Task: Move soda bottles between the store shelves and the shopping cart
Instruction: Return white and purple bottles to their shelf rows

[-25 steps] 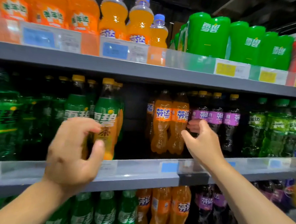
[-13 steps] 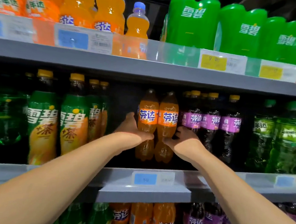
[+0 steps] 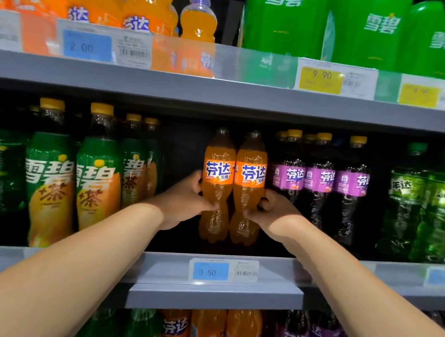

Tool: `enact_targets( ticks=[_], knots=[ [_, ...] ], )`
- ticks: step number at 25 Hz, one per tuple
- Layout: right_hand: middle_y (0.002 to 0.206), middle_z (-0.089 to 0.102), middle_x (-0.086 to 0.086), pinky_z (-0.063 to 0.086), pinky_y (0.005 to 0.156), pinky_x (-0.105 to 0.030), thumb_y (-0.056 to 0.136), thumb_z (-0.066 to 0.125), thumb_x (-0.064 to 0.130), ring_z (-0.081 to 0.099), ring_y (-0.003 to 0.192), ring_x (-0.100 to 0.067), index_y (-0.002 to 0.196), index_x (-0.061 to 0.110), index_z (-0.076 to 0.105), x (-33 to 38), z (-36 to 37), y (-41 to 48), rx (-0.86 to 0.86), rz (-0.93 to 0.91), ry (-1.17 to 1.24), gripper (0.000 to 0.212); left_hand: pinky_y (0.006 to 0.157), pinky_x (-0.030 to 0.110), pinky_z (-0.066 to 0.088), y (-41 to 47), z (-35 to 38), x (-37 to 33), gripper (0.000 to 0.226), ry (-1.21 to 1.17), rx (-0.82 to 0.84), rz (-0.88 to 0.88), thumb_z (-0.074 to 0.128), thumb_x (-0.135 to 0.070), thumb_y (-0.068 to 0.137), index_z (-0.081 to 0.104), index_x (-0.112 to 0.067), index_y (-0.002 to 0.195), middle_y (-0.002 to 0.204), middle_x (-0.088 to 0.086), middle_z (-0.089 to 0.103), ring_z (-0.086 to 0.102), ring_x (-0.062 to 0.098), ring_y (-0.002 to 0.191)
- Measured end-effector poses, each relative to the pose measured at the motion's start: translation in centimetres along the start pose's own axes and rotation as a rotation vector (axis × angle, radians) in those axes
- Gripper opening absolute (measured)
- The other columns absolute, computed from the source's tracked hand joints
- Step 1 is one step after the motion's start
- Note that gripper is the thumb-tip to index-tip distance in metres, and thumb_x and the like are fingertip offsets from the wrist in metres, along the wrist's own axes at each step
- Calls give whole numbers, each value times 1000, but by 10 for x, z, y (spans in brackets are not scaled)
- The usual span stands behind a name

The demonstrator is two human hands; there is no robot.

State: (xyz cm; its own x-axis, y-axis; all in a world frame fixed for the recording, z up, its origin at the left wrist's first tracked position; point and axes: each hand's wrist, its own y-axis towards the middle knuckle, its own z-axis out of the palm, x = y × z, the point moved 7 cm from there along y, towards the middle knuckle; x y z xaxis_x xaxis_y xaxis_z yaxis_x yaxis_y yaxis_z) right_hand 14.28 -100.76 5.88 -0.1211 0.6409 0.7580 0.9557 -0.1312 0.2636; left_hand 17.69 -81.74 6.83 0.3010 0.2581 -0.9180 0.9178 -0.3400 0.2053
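On the middle grey metal shelf (image 3: 215, 290), two orange plastic soda bottles with orange labels stand upright, touching side by side. The left hand (image 3: 183, 201) grips the left orange bottle (image 3: 217, 178) at its waist, fingers curled round it; the right hand (image 3: 275, 214) grips the right orange bottle (image 3: 250, 182) likewise. Purple-labelled dark bottles (image 3: 319, 180) stand just right; green-and-yellow labelled bottles (image 3: 96, 180) stand further left.

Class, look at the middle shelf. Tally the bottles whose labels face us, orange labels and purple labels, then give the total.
Orange-label bottles: 2, one gripped by the left hand, one by the right hand
Purple-label bottles: 3
Total: 5
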Motion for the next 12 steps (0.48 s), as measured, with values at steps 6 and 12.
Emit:
enact_targets(
  ticks=[6,12],
  knots=[
    [146,57,0,47,109,-43,88,78,18,55,133,-25,143,22,48,-2,1,-1,7,-3,82,63,112,55,41,-5,-2,0,80,78,-6,-3,78,-13,86,33,-32,149,137,0,62,54,23,131],
    [137,64,-3,52,94,-32,85,81,15,62,123,-24,141,19,47,0,-1,-8,34,-10,126,66,112,53,41,-13,-5,1,83,158,3,15,79,-23,86,28,-33,149,131,-3,67,59,22,126]
  ],
)
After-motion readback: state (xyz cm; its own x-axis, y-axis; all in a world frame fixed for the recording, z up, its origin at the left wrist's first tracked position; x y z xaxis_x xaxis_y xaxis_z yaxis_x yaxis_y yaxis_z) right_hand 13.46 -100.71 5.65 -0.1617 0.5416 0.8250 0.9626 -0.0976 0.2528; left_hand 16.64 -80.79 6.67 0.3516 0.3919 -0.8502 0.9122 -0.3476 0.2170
